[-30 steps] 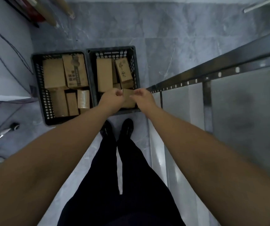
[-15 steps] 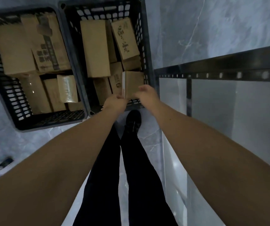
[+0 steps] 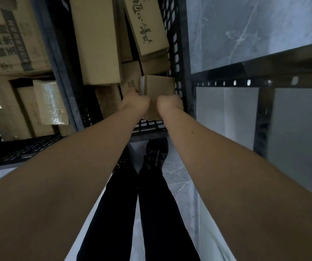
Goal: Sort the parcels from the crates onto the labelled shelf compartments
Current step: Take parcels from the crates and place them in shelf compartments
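Here left hand point(image 3: 135, 103) and right hand point(image 3: 170, 104) grip parcel point(image 3: 159, 85) in crate point(image 3: 181, 53).

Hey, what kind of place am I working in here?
Likely a parcel sorting or storage room: black crates packed with cardboard parcels, a perforated metal shelf frame alongside, on grey tiled floor.

Matt brown cardboard parcels point(image 3: 98, 40) fill black perforated plastic crates point(image 3: 177, 59) on glossy grey marble-look floor point(image 3: 226, 31).

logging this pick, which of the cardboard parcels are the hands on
The small plain parcel at the near right corner of the right crate, held between the left hand and right hand. Only this one sits between both hands.
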{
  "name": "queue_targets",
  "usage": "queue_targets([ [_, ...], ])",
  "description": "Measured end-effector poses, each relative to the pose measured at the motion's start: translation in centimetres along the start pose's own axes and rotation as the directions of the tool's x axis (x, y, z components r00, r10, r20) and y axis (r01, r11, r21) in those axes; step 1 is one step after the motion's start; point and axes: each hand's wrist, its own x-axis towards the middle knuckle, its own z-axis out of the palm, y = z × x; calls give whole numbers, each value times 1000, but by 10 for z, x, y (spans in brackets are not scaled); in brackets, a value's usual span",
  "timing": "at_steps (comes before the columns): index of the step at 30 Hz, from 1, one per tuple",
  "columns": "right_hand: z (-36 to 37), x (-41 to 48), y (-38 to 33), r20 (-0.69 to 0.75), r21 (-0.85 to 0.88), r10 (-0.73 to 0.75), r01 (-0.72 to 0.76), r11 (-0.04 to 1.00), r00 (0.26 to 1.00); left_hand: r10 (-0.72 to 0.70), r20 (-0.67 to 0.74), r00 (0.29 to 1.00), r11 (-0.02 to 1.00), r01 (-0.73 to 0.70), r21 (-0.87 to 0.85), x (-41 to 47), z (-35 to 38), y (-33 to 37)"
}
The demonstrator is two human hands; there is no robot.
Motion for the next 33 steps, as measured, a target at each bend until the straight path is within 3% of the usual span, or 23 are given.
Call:
queue_targets([
  [6, 5, 5, -7, -8, 63, 44, -44, 997, 999, -34, 0, 999, 990, 33, -135, 7, -8, -10],
  [11, -2, -15, -13, 35, 88, -14, 11, 996, 999, -48, -4, 999, 971, 46, -236, -17, -24, -15],
  [17, -33, -72, -30, 131, 210, 23, -50, 976, 991, -107, 32, 994, 879, 109, -464, -69, -56, -18],
  [21, -64, -131, -44, 239, 311, 99, -172, 935, 966, -115, 73, 991, 800, 136, -584, -145, -100, 8],
  [28, -122, -265, -68, 338, 359, -9, -120, 925, 941, -112, 28, 993, 812, 107, -574, -274, -183, 52],
  [33, -162, -362, -97, 331, 417, -134, -17, 909, 934, -22, -102, 995, 855, -34, -518, -363, -235, 92],
])
